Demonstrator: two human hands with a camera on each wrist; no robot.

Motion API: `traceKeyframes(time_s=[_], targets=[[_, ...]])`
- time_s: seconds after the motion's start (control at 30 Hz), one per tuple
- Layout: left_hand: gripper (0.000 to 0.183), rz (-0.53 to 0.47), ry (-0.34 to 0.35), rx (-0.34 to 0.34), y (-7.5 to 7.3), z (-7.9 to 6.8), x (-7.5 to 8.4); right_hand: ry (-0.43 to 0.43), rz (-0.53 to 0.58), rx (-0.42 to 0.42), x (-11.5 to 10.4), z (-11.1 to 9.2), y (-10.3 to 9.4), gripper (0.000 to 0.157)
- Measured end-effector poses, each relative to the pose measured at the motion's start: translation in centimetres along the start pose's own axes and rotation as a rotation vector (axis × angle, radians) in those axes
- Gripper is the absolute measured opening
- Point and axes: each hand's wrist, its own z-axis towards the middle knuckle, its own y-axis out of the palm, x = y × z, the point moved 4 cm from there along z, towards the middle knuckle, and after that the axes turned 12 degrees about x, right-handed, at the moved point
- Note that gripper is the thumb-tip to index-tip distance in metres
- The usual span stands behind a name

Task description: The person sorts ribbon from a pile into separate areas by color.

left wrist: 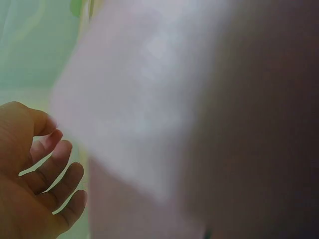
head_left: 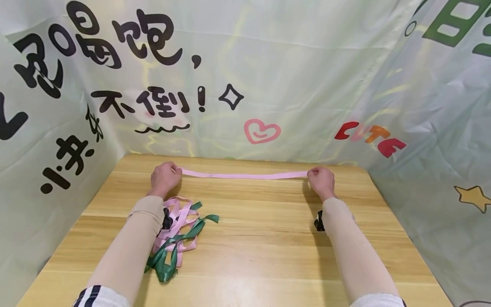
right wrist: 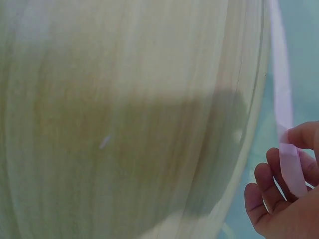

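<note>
A pink ribbon (head_left: pixel 241 176) stretches nearly straight between both hands near the table's far edge, sagging slightly in the middle. Its left end is pinched between the thumb and forefinger of my left hand (head_left: pixel 166 178). My right hand (head_left: pixel 321 181) pinches the other end, and in the right wrist view a short tail of ribbon (right wrist: pixel 292 174) hangs past the thumb over the palm. Below my left hand lies a tangled heap of pink ribbons (head_left: pixel 185 213) and green ribbons (head_left: pixel 165 272), partly hidden by the left forearm. A blurred pale surface fills most of the left wrist view.
The wooden table (head_left: pixel 261 247) reaches to a printed cloth backdrop (head_left: pixel 299 76) that rises behind it and along both sides. Black wrist cameras, one of them the right camera (head_left: pixel 319 221), sit under the sleeves. A tiny pale scrap (right wrist: pixel 104 142) lies on the wood.
</note>
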Motion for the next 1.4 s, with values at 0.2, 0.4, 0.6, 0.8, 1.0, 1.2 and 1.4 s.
traceKeyframes(time_s=[0.2, 0.4, 0.6, 0.8, 1.0, 1.2, 1.4], targets=[[0.030, 0.010, 0.012, 0.015, -0.5, 0.0, -0.4, -0.024, -0.022, 0.017, -0.1, -0.2, -0.6, 0.041], [0.030, 0.028, 0.099, 0.064, -2.0, 0.0, -0.8, -0.054, 0.029, 0.023, -0.7, -0.6, -1.0, 0.044], [0.025, 0.039, 0.254, 0.087, -3.7, -1.0, -0.3, -0.147, 0.061, -0.007, -2.9, -1.8, 0.5, 0.041], [0.017, 0.114, 0.382, -0.015, -4.8, -3.0, 0.7, -0.283, 0.088, -0.021, -6.7, -3.9, 2.4, 0.036], [0.016, 0.142, 0.465, -0.038, -5.5, -5.2, 2.2, -0.394, 0.131, -0.015, -10.7, -6.4, 4.0, 0.030], [0.013, 0.113, 0.507, -0.068, -5.8, -7.1, 3.4, -0.518, 0.165, 0.004, -13.6, -8.9, 5.4, 0.023], [0.009, 0.084, 0.553, -0.118, -5.4, -8.7, 3.9, -0.539, 0.178, -0.063, -15.4, -11.1, 6.9, 0.023]])
